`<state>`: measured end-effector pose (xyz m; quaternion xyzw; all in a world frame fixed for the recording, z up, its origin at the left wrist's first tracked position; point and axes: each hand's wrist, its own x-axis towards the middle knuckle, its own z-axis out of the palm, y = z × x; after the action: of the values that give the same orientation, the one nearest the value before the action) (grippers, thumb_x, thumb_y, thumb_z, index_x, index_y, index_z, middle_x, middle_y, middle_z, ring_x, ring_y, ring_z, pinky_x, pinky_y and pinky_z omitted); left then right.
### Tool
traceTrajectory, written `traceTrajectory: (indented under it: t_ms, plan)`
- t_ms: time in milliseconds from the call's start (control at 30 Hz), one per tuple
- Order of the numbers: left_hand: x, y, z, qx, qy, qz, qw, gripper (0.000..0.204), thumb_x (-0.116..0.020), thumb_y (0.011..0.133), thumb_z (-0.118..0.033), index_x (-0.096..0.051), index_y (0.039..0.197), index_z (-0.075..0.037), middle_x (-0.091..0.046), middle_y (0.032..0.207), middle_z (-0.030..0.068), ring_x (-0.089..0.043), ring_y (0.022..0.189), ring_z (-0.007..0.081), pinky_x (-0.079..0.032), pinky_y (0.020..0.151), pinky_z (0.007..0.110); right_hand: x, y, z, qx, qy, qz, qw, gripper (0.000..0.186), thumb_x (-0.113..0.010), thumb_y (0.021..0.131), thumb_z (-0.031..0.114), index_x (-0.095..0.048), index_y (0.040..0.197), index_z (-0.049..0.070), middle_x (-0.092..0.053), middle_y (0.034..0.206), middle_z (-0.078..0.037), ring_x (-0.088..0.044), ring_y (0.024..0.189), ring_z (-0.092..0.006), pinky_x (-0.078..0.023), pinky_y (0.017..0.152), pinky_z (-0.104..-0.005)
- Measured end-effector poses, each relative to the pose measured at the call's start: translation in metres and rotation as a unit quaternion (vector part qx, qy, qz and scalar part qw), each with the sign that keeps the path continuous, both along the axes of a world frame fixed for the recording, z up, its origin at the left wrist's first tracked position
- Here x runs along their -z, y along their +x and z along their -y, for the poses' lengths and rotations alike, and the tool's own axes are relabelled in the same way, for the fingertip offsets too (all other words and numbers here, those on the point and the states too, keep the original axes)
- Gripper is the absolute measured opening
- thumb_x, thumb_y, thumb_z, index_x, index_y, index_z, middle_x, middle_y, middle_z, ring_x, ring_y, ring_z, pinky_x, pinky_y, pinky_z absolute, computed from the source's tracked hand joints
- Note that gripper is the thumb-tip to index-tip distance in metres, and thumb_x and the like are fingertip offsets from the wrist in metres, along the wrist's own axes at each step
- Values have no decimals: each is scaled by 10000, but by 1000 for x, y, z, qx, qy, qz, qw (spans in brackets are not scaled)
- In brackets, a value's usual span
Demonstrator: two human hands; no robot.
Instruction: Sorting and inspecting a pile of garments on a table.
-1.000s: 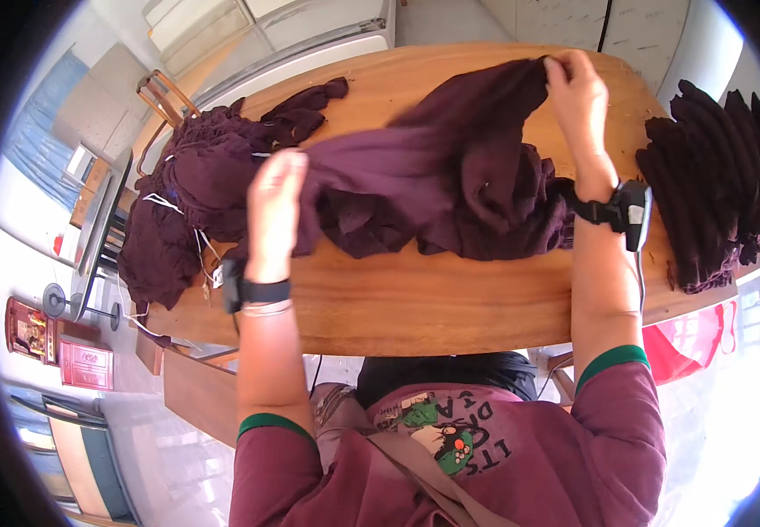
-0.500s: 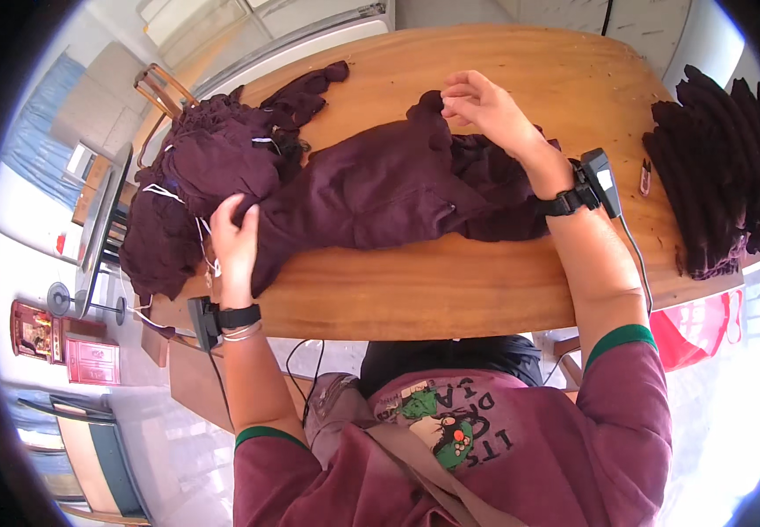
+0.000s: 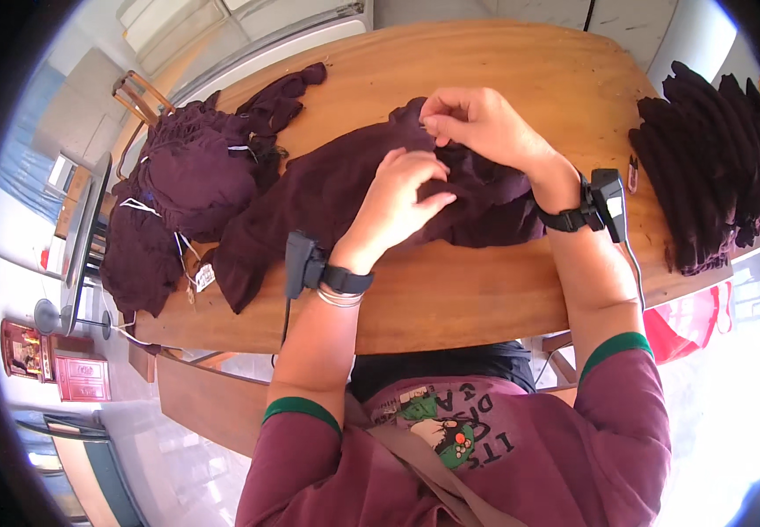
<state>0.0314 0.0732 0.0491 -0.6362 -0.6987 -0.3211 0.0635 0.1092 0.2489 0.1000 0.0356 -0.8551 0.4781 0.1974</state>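
A dark maroon garment [image 3: 310,189] lies spread across the middle of the wooden table [image 3: 485,303], with creases along its body. Over its far right part, my right hand [image 3: 490,127] pinches thumb and forefinger together; whatever is between the tips is too small to make out. My left hand [image 3: 398,198] is just left of it above the cloth, thumb apart and fingers loosely bent, with nothing visible in it. Both wrists wear black straps with small boxes.
At the left lies a heaped bundle of maroon garments [image 3: 200,176] tied with white strips, a tag [image 3: 204,277] beside it. On the right are a row of folded dark garments [image 3: 705,167] and small thread snips [image 3: 632,174]. A red bag [image 3: 683,325] sits below the table's right edge.
My left hand has left the garment's left end and moved right, close to my right hand. The right hand has come slightly lower and left, its fingers now pinched.
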Motion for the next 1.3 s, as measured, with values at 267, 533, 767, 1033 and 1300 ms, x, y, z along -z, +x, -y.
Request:
traceTrajectory:
  t_ms: [267, 533, 767, 1033, 1300]
  plan:
    - [6, -19, 22, -29, 104, 467, 878, 159, -612, 901, -158, -634, 979, -21, -600, 837, -49, -516, 784, 28, -431, 717, 195, 18, 9, 12, -13, 124, 26, 992, 257, -660, 848, 223, -620, 913, -23, -613, 743, -83, -551, 704, -133, -455, 669, -283]
    - [4, -17, 19, 48, 183, 650, 736, 142, -577, 926, -167, -612, 963, -34, -608, 886, -36, -530, 830, 29, -417, 762, 184, 40, 0, 15, 105, 39, 29, 993, 261, -643, 848, 233, -627, 859, -27, -606, 668, -117, -544, 614, -175, -454, 622, -302]
    - [3, -19, 22, 41, 189, 633, 749, 149, -579, 926, -167, -587, 1001, -39, -600, 923, -26, -531, 858, 37, -417, 779, 188, 34, 5, 27, 131, 127, -161, 970, 164, -694, 762, 117, -648, 906, 54, -612, 900, -106, -605, 850, -262, -478, 764, -331]
    - [-1, -8, 19, 58, 181, 648, 737, 192, -561, 933, -146, -514, 1098, -60, -573, 937, -12, -507, 907, 51, -403, 820, 205, 33, 13, 45, 33, 177, -218, 959, 197, -740, 686, 79, -667, 868, 102, -578, 1007, -49, -549, 949, -252, -419, 858, -368]
    - [-2, -13, 23, 58, 175, 663, 725, 178, -559, 922, -108, -530, 1090, -56, -584, 947, -13, -532, 901, 56, -426, 798, 205, 33, 10, 32, 80, 105, -209, 969, 77, -642, 785, 56, -591, 840, 37, -590, 973, -109, -570, 938, -282, -454, 837, -349]
